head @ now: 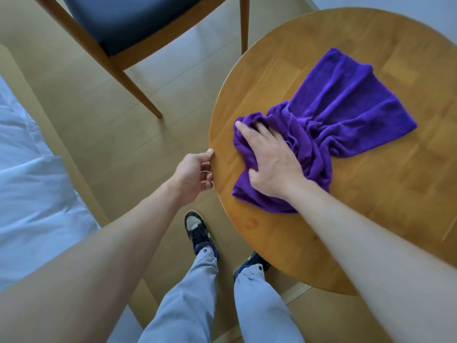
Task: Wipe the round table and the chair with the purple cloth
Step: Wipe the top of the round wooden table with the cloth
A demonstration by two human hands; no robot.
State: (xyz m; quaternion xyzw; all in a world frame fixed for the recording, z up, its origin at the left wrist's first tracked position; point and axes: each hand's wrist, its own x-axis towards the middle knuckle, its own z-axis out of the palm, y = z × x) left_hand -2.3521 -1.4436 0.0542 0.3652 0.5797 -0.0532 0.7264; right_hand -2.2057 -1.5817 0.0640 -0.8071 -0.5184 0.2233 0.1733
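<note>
Well, my left grip (195, 174) clamps the bench (371, 219) rim, thumb on top, fingers curled under; if it loosens, the bench may shift under my push. My right grip (269, 159) lies flat, fingers spread, pressing the cloth (346, 100), which sits bunched near the bench's left edge. Pushing further left could drag the cloth over the rim onto the floor (123, 120).

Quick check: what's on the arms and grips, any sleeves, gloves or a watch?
Nothing worn: the left grip and right grip are bare hands, no gloves, rings or watch. The left forearm and right forearm are bare to the frame edge, no sleeves or wristbands.
</note>
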